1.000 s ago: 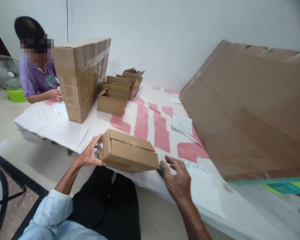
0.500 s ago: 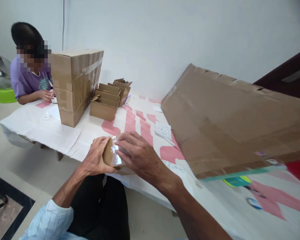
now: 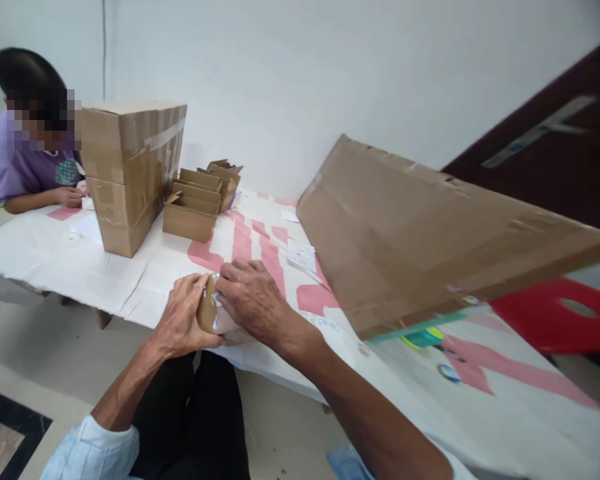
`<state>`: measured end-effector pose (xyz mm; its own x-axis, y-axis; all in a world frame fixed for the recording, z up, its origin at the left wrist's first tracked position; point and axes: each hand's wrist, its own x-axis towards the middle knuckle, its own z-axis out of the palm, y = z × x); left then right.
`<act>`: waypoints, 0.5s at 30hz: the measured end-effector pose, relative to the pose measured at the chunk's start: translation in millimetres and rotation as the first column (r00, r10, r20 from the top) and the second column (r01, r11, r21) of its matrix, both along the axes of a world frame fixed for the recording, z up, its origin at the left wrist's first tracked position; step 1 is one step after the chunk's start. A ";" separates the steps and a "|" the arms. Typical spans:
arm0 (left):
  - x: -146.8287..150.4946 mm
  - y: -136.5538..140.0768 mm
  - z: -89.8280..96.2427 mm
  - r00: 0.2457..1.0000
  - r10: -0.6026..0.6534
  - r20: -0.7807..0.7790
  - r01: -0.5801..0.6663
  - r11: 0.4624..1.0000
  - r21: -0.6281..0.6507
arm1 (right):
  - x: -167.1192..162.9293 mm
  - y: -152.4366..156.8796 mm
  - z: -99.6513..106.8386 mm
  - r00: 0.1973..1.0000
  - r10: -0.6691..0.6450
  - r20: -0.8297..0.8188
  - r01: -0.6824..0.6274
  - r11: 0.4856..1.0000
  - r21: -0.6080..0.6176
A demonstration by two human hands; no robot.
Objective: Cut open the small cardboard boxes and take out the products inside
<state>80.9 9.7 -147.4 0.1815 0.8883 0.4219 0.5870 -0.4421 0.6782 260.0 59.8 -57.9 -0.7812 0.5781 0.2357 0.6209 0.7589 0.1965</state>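
While both hands (image 3: 183, 318) (image 3: 254, 298) touch it, the box (image 3: 207, 311) sits — between them.

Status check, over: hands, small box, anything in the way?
Left hand gripping small box. Right hand at its shiny end strip. Open boxes stand farther back, apart from both hands.

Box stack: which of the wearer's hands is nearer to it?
Left. The left hand grips the small box, toward the camera and slightly right of the box stack; the right hand, at the same small box, is farther right.
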 end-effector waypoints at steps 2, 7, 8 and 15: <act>-2.7 1.3 0.6 1.000 0.005 -0.013 -0.005 1.000 0.010 | -1.9 -0.1 0.8 1.000 0.014 -0.007 -0.014 1.000 0.004; -9.0 11.2 3.8 0.999 0.028 -0.042 -0.025 0.998 0.062 | -7.1 -1.1 16.3 1.000 0.003 0.003 -0.003 0.999 -0.034; -10.3 13.4 4.3 0.998 0.032 -0.053 -0.028 0.997 0.074 | -8.3 -1.6 18.4 1.000 0.006 -0.012 -0.006 0.999 -0.034; -44.7 28.3 -6.4 0.995 0.087 -0.056 -0.085 0.996 0.041 | 9.0 -11.8 5.3 0.734 0.167 -0.658 -0.236 0.972 -0.016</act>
<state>36.2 38.0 -153.8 0.1298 0.8849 0.4473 0.6615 -0.4133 0.6258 268.9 48.0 -52.6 -0.5598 0.4705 0.6821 0.4015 0.8741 -0.2734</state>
